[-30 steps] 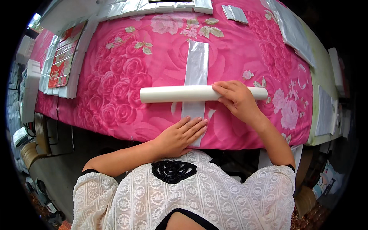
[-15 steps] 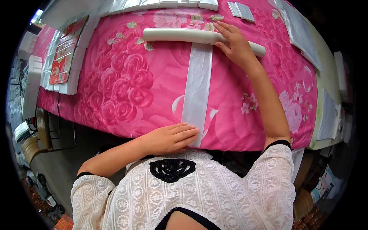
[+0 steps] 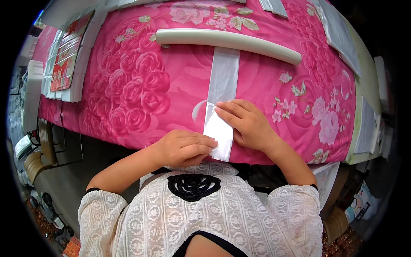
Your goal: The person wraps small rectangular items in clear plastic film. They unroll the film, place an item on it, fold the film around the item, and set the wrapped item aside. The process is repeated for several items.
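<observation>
A long, flat, shiny white plastic strip [image 3: 222,81] runs from under a pale tube [image 3: 231,43] toward my body at the table's front edge. Its near part is doubled over into a brighter folded section [image 3: 220,135]. My left hand [image 3: 184,147] has bent fingers, their tips pressing the left edge of that fold near the table edge. At the fold's far end, my right hand [image 3: 248,124] grips the plastic with its fingertips, palm down. Parts of the thumbs are hidden. The tube lies crosswise on the strip's far end, touched by neither hand.
A pink rose-patterned cloth [image 3: 128,94] covers the table. Stacks of white plastic packets [image 3: 75,92] with a red printed packet [image 3: 68,64] stand at left. Flat plastic sheets [image 3: 338,34] lie along the right side. A chair [image 3: 47,145] is at the left.
My right hand has left the tube and come down near my left hand. The strip's near part is now folded over. My left hand has shifted slightly left, its fingers more bent.
</observation>
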Demonstrator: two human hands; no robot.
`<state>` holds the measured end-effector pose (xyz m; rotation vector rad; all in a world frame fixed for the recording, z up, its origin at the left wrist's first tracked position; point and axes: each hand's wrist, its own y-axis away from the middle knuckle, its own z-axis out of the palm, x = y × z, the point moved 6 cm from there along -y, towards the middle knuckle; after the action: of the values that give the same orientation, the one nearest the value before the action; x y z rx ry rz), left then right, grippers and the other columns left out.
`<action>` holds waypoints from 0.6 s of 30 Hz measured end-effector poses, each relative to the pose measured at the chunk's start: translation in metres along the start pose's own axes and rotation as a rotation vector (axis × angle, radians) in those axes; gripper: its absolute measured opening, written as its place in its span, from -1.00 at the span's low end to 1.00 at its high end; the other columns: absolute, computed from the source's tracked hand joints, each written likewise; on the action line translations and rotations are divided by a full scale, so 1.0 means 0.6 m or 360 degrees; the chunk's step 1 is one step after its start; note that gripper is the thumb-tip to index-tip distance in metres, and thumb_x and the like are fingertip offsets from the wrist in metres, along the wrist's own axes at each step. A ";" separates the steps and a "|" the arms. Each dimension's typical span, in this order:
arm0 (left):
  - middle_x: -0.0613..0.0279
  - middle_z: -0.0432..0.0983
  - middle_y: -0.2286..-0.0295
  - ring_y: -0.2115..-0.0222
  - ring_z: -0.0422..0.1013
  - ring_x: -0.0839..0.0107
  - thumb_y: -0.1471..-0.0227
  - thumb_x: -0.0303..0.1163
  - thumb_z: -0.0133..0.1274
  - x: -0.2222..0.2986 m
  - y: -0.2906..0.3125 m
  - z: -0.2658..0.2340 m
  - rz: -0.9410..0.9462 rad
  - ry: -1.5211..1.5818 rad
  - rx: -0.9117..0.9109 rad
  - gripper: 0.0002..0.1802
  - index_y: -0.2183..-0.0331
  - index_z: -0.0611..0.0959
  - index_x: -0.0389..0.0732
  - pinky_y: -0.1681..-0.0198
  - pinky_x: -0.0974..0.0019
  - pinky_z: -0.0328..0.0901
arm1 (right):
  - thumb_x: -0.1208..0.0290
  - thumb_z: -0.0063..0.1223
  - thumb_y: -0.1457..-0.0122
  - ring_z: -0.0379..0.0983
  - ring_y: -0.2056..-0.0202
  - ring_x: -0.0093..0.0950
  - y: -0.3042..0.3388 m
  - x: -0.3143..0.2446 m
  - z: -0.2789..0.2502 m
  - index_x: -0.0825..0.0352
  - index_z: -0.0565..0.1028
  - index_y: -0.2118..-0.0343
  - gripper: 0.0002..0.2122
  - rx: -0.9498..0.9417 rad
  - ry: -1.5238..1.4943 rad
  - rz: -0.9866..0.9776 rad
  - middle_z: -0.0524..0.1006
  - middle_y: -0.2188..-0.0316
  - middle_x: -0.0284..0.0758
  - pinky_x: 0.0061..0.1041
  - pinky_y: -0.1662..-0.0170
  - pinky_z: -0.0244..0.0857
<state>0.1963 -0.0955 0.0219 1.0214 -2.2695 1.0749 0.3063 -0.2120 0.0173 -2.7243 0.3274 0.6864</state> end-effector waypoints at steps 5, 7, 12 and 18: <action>0.08 0.41 0.09 0.08 0.37 0.16 0.40 -0.36 0.29 -0.030 -0.030 -0.022 -0.0164 -0.0267 -0.0001 -0.32 0.12 0.43 -0.24 0.05 0.12 0.30 | 0.57 0.11 0.16 0.42 0.25 -0.32 -0.004 0.006 0.001 0.34 0.51 0.25 -0.69 0.0304 -0.0058 0.0082 0.51 0.26 -0.31 -0.40 0.20 0.34; 0.06 0.37 0.06 0.03 0.32 0.15 0.40 -0.39 0.25 -0.048 -0.026 -0.013 -0.0290 -0.0459 -0.0073 -0.26 0.05 0.41 -0.24 -0.04 0.06 0.21 | 0.61 0.09 0.17 0.42 0.27 -0.35 -0.004 0.006 -0.002 0.33 0.52 0.29 -0.71 0.0367 -0.0069 0.0094 0.51 0.30 -0.32 -0.42 0.22 0.34; 0.10 0.44 0.15 0.14 0.37 0.16 0.31 -0.45 0.14 -0.070 -0.037 -0.003 -0.0367 -0.0644 -0.0035 -0.42 0.10 0.47 -0.23 0.04 0.10 0.24 | 0.60 0.11 0.18 0.43 0.29 -0.37 0.002 0.012 -0.005 0.27 0.54 0.31 -0.72 0.0375 0.0006 0.0134 0.51 0.32 -0.35 -0.42 0.28 0.35; 0.11 0.51 0.32 0.27 0.39 0.15 0.05 -0.38 0.00 -0.095 -0.056 -0.033 -0.0964 0.0001 0.0258 -0.65 0.17 0.52 -0.27 0.19 0.19 0.24 | 0.50 0.09 0.03 0.47 0.47 -0.42 -0.008 0.058 -0.015 0.31 0.56 0.39 -0.88 0.0382 -0.0420 0.0625 0.54 0.52 -0.36 -0.49 0.39 0.35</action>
<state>0.2600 -0.0691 0.0139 1.6297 -1.7010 0.9875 0.3414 -0.2153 0.0088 -2.3259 0.8333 1.0223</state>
